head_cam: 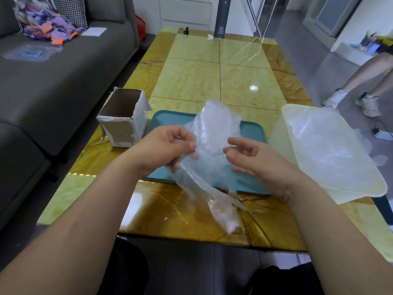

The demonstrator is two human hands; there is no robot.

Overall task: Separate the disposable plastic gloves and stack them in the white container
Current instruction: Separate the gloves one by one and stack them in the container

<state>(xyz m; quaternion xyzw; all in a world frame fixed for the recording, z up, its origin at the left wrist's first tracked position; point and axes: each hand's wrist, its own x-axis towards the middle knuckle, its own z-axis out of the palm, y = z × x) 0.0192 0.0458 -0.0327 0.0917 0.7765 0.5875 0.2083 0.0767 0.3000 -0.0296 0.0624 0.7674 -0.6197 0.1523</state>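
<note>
Holding a bunch of clear plastic gloves (212, 133) above the teal tray (168, 120), head view. Left hand (163, 147): fingers curled, thumb and fingertips pinching the bunch's left edge. Right hand (255, 160): fingers half-curled at the bunch's right edge, can't tell if it actually has hold. One loose end hangs over the near tabletop (161, 209). White container (282, 143) sits just right of the tray, more gloves (323, 141) inside. Open cardboard box (125, 116) stands left of the tray.

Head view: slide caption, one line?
Left hand and right hand pinch clear gloves over teal tray; white container at right.
</note>
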